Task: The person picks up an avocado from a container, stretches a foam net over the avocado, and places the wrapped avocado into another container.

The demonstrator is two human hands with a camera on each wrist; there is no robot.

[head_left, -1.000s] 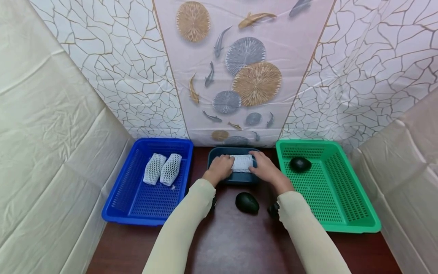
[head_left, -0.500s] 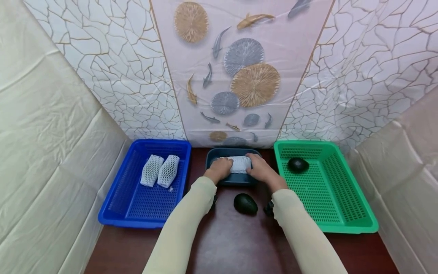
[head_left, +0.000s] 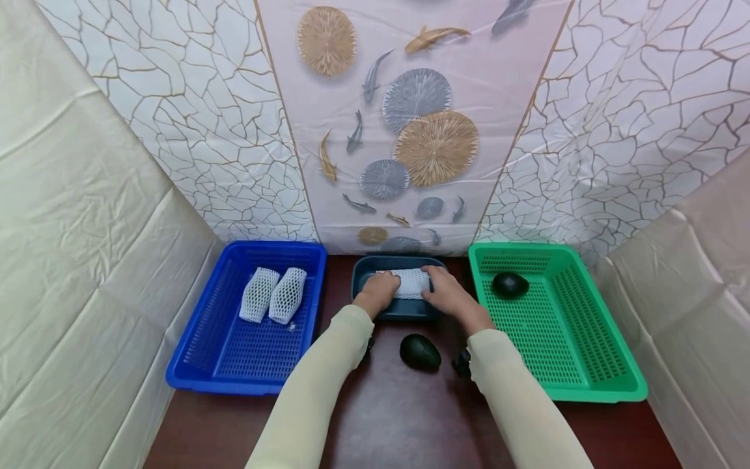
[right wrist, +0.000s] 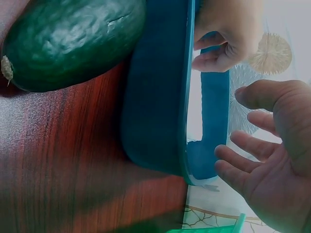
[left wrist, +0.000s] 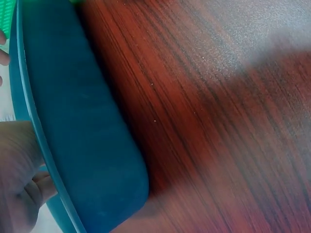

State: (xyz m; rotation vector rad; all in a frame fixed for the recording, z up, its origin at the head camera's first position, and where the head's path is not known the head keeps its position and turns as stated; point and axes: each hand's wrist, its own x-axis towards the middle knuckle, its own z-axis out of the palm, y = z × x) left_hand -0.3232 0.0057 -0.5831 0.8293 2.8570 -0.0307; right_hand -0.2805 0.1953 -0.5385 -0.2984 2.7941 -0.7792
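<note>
A white foam net sleeve [head_left: 412, 284] lies in a dark teal tub [head_left: 408, 310] at the table's back. At its left end my left hand [head_left: 379, 292] pinches the netting, fingers curled; the right wrist view shows this left hand [right wrist: 231, 29] over the rim. My right hand [head_left: 451, 296] is by the sleeve's right end. Seen in the right wrist view, the right hand [right wrist: 272, 155] has its fingers spread and holds nothing. On the table in front of the tub sits a dark green avocado [head_left: 420, 352].
To the left, a blue basket [head_left: 246, 383] holds two filled-out white net sleeves [head_left: 287, 296]. A green basket [head_left: 597, 393] at the right has one dark avocado [head_left: 510, 284] near its back left. Behind the tub rises a patterned cloth wall [head_left: 363, 182].
The right hand has shifted slightly left along with the sleeve's right end. The left hand stays at the sleeve's left end. The view has shifted a little; avocados and baskets stay in place.
</note>
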